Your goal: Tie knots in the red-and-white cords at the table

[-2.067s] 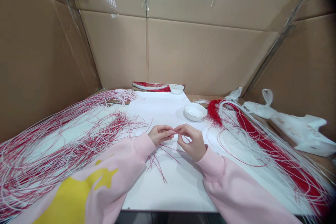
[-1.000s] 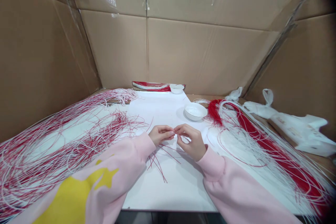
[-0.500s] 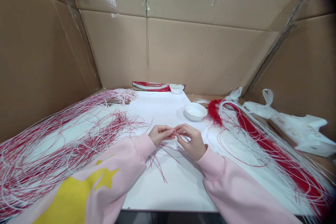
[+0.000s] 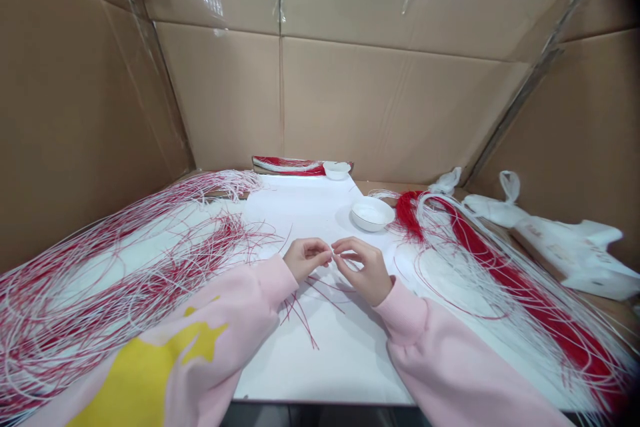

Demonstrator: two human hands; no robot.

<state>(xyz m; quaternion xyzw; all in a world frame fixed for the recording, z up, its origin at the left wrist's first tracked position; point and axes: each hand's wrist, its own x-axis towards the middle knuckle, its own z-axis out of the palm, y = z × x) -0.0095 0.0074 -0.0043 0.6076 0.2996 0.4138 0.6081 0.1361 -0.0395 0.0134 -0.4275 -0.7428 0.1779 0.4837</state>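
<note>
My left hand (image 4: 305,258) and my right hand (image 4: 361,267) meet fingertip to fingertip over a white sheet (image 4: 320,340) in the middle of the table. Both pinch something very thin between thumb and forefinger; it is too small to name, perhaps a strand of cord. A few loose red strands (image 4: 300,313) lie on the sheet under my wrists. Pink sleeves cover both arms.
A big spread of red and white cords (image 4: 100,273) covers the left of the table. A thick red and white bundle (image 4: 500,273) runs down the right. A white bowl (image 4: 372,213) stands behind my hands, a smaller dish (image 4: 337,169) further back. White plastic bags (image 4: 560,240) lie far right. Cardboard walls enclose the table.
My hands have stayed in the same spot, fingertips working slightly against each other. Nothing else has moved.
</note>
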